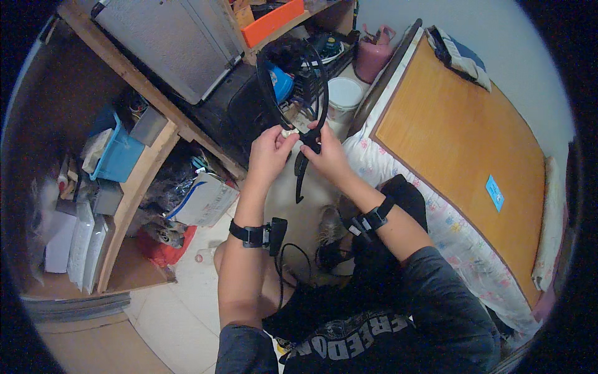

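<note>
My left hand (270, 151) is closed, thumb and fingers pinching a small white piece (289, 133) whose kind I cannot make out. Close beside it, my right hand (328, 153) is closed on a black band (324, 93). This band rises in a tall loop beyond both hands, and a hooked black end (300, 184) hangs below them. What lies between the fingertips is partly hidden. Each forearm wears a black strap with a buckle; a small black box (278, 237) and a cable sit at the left one.
At right, a wooden board (461, 143) lies on a bed with a flowered sheet. A white bucket (344, 95) and pink gas cylinder (374, 55) stand ahead. Wooden shelves at left hold a blue basket (118, 153); a white box (205, 199) and red bag (163, 246) sit below.
</note>
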`<state>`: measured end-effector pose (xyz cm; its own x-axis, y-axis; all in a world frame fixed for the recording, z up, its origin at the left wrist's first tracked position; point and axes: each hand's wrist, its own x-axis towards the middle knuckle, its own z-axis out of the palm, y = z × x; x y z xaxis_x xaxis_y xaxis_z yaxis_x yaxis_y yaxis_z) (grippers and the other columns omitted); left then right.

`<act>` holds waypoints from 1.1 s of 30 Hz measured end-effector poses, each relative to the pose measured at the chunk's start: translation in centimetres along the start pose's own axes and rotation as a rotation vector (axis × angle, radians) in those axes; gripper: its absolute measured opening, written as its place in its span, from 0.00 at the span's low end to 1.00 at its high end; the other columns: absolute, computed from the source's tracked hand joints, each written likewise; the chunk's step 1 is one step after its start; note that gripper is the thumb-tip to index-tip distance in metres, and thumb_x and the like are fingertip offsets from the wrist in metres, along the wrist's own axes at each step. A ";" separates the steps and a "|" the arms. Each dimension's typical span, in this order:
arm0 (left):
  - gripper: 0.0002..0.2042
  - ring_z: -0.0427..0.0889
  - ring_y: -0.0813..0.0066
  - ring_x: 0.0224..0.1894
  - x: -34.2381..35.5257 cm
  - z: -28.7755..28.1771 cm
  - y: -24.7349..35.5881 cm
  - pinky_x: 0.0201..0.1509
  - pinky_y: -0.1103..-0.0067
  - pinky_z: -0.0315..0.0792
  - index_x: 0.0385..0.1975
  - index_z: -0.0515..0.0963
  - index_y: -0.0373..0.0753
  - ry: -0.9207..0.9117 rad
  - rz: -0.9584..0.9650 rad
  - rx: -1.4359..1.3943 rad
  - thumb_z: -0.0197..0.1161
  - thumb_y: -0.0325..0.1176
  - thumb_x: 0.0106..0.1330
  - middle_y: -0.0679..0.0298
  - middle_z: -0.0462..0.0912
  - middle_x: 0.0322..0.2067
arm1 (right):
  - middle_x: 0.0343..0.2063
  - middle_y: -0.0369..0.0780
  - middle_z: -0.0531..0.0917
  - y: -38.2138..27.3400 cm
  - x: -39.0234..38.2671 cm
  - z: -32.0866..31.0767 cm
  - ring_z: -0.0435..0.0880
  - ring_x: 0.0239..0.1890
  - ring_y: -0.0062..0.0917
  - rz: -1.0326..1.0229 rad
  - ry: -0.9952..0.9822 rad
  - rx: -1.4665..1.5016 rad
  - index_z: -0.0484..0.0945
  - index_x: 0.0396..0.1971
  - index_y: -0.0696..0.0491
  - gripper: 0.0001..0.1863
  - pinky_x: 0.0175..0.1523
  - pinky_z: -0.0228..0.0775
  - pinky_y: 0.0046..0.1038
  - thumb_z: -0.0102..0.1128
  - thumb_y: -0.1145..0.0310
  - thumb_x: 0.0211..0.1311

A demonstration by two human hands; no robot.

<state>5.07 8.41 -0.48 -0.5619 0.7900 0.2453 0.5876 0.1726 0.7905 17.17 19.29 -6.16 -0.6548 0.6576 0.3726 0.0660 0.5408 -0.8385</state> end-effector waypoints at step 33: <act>0.14 0.72 0.84 0.28 1.5 -5.9 -1.1 0.34 0.83 0.67 0.37 0.80 0.31 0.460 -0.163 -0.294 0.57 0.37 0.66 0.67 0.79 0.27 | 0.40 0.50 0.71 -2.5 -2.3 1.0 0.73 0.44 0.47 -0.123 -0.008 -0.218 0.65 0.47 0.57 0.25 0.48 0.68 0.40 0.61 0.76 0.46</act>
<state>0.12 5.92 2.34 -0.8659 0.4184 0.2742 0.3225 0.0477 0.9454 17.77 15.94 -5.33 -0.6737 0.5760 0.4630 0.1456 0.7177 -0.6810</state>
